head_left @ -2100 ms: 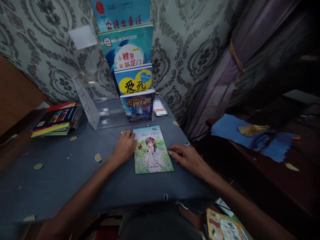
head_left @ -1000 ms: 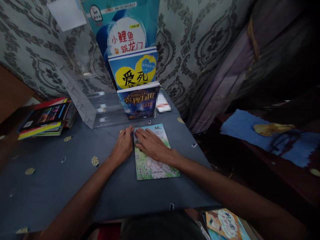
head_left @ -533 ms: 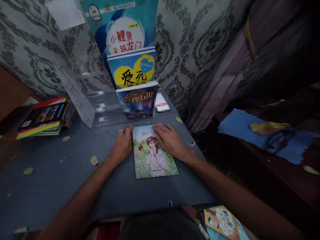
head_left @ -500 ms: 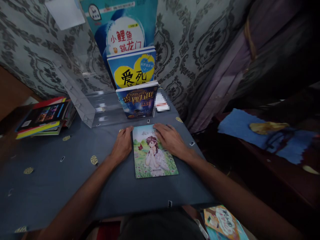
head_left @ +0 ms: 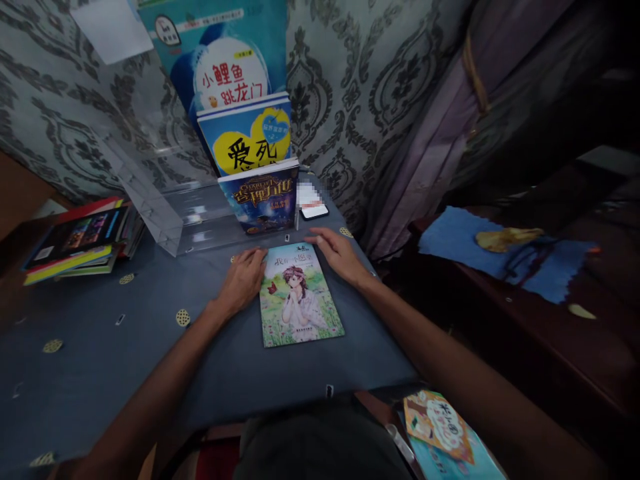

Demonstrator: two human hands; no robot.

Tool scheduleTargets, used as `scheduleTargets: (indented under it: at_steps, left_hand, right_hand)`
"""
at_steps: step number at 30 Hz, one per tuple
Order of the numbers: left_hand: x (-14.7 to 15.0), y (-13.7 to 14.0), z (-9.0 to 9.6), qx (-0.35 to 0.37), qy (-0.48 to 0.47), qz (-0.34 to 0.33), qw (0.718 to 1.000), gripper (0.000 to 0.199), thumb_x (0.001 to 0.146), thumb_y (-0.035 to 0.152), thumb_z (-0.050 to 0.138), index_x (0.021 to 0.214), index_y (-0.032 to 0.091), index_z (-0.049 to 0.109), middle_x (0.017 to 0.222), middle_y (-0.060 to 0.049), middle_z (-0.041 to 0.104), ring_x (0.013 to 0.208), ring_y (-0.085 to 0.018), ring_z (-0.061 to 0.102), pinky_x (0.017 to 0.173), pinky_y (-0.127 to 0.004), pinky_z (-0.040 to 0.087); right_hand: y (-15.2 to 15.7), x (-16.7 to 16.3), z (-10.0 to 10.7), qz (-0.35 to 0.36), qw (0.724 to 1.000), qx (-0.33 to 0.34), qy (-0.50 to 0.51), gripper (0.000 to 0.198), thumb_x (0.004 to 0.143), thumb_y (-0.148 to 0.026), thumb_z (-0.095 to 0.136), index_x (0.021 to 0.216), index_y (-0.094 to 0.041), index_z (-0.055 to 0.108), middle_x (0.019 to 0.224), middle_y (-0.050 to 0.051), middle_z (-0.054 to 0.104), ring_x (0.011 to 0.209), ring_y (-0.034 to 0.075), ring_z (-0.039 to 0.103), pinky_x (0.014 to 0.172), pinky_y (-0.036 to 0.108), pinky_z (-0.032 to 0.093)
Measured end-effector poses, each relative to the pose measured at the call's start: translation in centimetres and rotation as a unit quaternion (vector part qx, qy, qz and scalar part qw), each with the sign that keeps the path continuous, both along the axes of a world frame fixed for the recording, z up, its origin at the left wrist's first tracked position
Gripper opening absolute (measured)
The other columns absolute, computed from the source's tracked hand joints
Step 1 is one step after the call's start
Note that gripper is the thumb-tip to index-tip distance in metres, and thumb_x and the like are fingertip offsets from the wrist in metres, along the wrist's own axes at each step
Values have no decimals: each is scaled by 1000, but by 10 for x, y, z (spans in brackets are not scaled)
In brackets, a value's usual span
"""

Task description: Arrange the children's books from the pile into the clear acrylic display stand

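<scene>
A thin book (head_left: 301, 300) with a drawn figure and a butterfly on its cover lies flat on the dark blue-grey tablecloth (head_left: 150, 360). My left hand (head_left: 244, 277) rests palm down at its upper left edge, fingers extended and touching the edge. Just off the upper right corner, my right hand (head_left: 336, 252) is held with its fingers stretched and apart, holding nothing. Behind the hands, a clear acrylic stand (head_left: 165, 220) carries a dark blue book (head_left: 263, 200), a blue-and-yellow book (head_left: 250, 137) and a tall teal book (head_left: 225, 60), all upright.
A stack of books (head_left: 80, 237) sits at the left. Beside the stand lies a phone (head_left: 314, 208). To the right, a blue cloth (head_left: 450, 243) covers part of a dark red surface. More books (head_left: 445, 427) lie low, below the table's front edge.
My right hand has lifted off the cover and moved just beyond its right edge, uncovering the title. My left hand stays at the left edge. The whole view has shifted slightly.
</scene>
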State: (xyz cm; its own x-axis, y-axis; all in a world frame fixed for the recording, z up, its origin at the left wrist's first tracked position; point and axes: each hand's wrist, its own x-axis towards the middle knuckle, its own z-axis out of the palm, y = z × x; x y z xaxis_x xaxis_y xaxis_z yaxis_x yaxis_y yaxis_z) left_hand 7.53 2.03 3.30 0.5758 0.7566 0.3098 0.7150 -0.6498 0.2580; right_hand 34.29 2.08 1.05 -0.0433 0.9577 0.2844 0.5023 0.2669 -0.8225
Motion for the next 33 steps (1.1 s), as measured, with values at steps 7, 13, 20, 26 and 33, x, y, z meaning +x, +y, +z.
scheduleTargets:
  at_steps: [7, 13, 20, 26, 33]
  left_hand:
    - [32, 17, 3, -6, 62, -70, 996, 33, 100, 17, 39, 127, 18, 58, 123, -13, 70, 120, -28, 60, 104, -47, 46]
    - [58, 17, 0, -14, 54, -141, 988, 36, 100, 15, 40, 132, 18, 55, 135, -14, 65, 129, -27, 55, 106, -46, 44]
    - [64, 0, 0, -26, 12, -224, 974, 42, 96, 9, 42, 134, 19, 55, 135, -12, 65, 134, -25, 51, 111, -46, 40]
    - [66, -20, 1, -42, 19, -257, 965, 48, 94, 6, 41, 138, 22, 55, 132, -10, 66, 135, -24, 51, 112, -47, 40]
    - [63, -45, 4, -69, 14, -297, 952, 48, 95, 8, 41, 137, 23, 56, 137, -10, 65, 132, -24, 54, 116, -50, 36]
  right_hand:
    - [2, 1, -4, 10, 1000, 17, -16, 36, 103, -33, 40, 130, -25, 63, 115, 7, 78, 112, 26, 70, 102, 47, 51]
    - [1, 0, -1, 15, 1000, 18, -17, 37, 101, -30, 41, 130, -24, 63, 115, 6, 78, 112, 25, 70, 102, 48, 51]
    - [2, -2, -3, 10, 1000, 18, -1, 35, 100, -29, 42, 125, -20, 64, 115, 8, 78, 110, 25, 71, 100, 44, 53]
    - [0, -2, -3, 8, 1000, 16, 6, 32, 99, -28, 45, 122, -22, 65, 113, 6, 79, 108, 24, 72, 97, 43, 54]
    - [-1, -3, -3, 7, 1000, 13, 2, 33, 99, -28, 45, 123, -19, 65, 113, 8, 78, 109, 24, 71, 97, 42, 53]
